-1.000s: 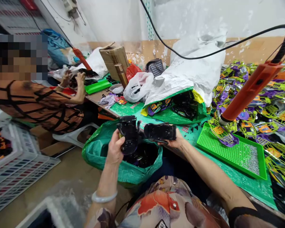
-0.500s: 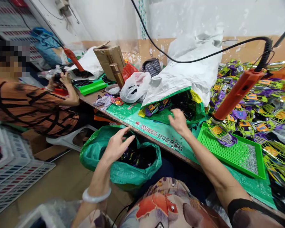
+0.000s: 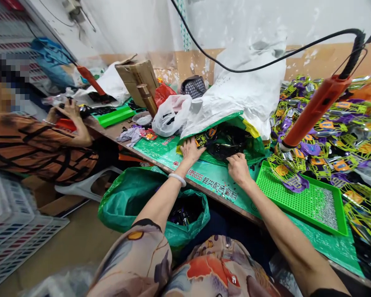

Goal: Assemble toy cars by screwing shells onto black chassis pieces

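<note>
Workbench (image 3: 109, 132), toward front edge: left hand (image 3: 191, 152) and right hand (image 3: 239, 168) at white sack's (image 3: 235, 101) mouth, can't tell if gripping. Black parts (image 3: 224, 149) inside, more in green bag (image 3: 119, 202) below; plenty left, probably.

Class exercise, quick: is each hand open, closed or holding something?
Left hand: open, at the white sack.
Right hand: curled, at black parts; grip cannot be told.

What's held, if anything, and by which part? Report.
Cannot tell: right hand is at a glossy black plastic piece's near edge; left hand is at the white, green-lined sack's mouth.
</note>
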Motion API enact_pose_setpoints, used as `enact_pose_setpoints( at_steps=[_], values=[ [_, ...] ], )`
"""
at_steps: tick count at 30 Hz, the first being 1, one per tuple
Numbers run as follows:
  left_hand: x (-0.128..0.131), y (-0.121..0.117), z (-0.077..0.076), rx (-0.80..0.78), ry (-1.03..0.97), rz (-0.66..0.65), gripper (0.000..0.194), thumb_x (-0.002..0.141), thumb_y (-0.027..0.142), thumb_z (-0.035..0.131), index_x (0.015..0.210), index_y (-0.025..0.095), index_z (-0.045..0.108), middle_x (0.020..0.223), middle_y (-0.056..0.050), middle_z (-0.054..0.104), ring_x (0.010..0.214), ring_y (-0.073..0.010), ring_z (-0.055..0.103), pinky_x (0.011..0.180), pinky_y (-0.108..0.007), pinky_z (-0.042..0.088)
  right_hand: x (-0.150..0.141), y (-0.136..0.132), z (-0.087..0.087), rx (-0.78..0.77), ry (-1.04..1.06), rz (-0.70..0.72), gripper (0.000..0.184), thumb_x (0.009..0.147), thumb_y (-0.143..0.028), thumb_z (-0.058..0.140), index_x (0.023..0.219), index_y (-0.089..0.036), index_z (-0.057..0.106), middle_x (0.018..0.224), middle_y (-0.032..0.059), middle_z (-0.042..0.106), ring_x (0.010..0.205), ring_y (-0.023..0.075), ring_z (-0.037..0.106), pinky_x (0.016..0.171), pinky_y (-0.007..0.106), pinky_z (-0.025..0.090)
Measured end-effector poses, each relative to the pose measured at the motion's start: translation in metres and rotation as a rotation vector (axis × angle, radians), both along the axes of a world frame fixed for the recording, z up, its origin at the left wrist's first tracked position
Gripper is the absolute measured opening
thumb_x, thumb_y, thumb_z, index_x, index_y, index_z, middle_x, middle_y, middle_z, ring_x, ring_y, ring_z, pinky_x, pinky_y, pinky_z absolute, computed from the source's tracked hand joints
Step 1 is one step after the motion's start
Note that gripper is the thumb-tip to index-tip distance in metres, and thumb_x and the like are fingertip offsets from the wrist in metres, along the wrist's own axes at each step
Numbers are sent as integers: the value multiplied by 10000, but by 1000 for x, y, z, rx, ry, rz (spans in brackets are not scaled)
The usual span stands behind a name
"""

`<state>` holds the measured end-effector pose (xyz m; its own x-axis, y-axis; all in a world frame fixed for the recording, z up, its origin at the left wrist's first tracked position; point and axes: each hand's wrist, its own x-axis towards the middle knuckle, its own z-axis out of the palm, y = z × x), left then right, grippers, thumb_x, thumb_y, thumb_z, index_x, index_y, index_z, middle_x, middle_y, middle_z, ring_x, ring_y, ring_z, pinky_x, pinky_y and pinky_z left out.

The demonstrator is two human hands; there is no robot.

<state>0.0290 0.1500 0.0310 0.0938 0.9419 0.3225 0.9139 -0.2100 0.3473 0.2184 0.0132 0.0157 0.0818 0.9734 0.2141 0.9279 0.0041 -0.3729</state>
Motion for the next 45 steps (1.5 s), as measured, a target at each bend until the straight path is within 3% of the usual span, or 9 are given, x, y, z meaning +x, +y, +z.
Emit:
enact_pose_setpoints(
  at_steps=[5, 8, 12, 19, 27, 31, 37, 41, 45],
  values=[
    [-14, -4, 9, -2, -274, -116, 790, 687, 430, 725, 1394, 172, 481, 1230, -155, 642, 1173, -349, 558, 1007, -474, 395, 6, 5, 2, 132, 192, -309, 509, 876, -204, 425, 1364, -67, 473, 1354, 202, 455, 1238, 282, 440, 1030, 398, 401],
    [-31, -26, 18, -246, -795, -253, 730, 657, 486, 700, 1292, 158, 552, 1143, -99, 688, 1070, -275, 623, 951, -393, 466, 2, 14, 7, -47, 201, -411, 584, 896, -327, 474, 1401, -42, 407, 1246, 235, 533, 1160, 349, 519, 967, 461, 438],
    [-53, -74, 22, -694, -1392, -267, 616, 743, 641, 509, 1068, 138, 655, 938, -131, 730, 944, -302, 675, 854, -457, 521, -8, 24, 12, -137, 131, -467, 579, 926, -435, 444, 1404, -109, 427, 1212, 245, 548, 1116, 400, 555, 876, 496, 471],
    [-71, -118, 3, -1024, -1907, -528, 639, 753, 623, 565, 1180, 152, 626, 1043, -134, 728, 818, -293, 705, 774, -476, 541, -9, 36, 7, -187, 224, -481, 638, 892, -428, 487, 1459, -179, 334, 1305, 229, 519, 1224, 423, 495, 968, 585, 395],
    [-75, -122, -9, -1081, -2007, -623, 630, 789, 597, 555, 1205, 127, 616, 1073, -144, 722, 863, -327, 712, 780, -482, 546, -14, 40, -13, -55, 379, -548, 1007, 655, -286, 685, 1482, -73, 152, 1367, 272, 454, 1274, 407, 440, 1039, 532, 346],
    [-76, -126, -6, -1081, -2013, -556, 628, 786, 605, 543, 1169, 114, 626, 1041, -149, 729, 850, -325, 717, 766, -475, 554, -10, 38, -20, -9, 485, -486, 930, 649, -313, 698, 1464, -143, 284, 1208, 173, 584, 1163, 359, 538, 1023, 516, 377],
    [-80, -135, 1, -1034, -2021, -451, 571, 782, 572, 545, 1110, 114, 638, 972, -147, 741, 787, -298, 723, 779, -472, 556, -6, 41, -24, 330, 934, -390, 865, 580, -292, 719, 1368, -103, 414, 1061, 84, 639, 950, 228, 621, 889, 395, 513],
    [-88, -140, 6, -979, -2029, -328, 529, 776, 547, 542, 1059, 114, 654, 921, -140, 745, 804, -303, 722, 773, -472, 565, -14, 39, -7, 240, 1217, -376, 867, 512, -286, 759, 1303, -98, 459, 908, 58, 658, 665, 173, 600, 507, 284, 513],
    [-109, -146, 13, -835, -2024, -166, 472, 793, 493, 525, 1040, 118, 669, 898, -126, 748, 843, -292, 718, 794, -462, 571, -34, 25, 10, 34, 1419, -210, 811, 441, -231, 807, 1205, -130, 556, 949, 68, 680, 652, 163, 610, 413, 228, 462]
  ],
)
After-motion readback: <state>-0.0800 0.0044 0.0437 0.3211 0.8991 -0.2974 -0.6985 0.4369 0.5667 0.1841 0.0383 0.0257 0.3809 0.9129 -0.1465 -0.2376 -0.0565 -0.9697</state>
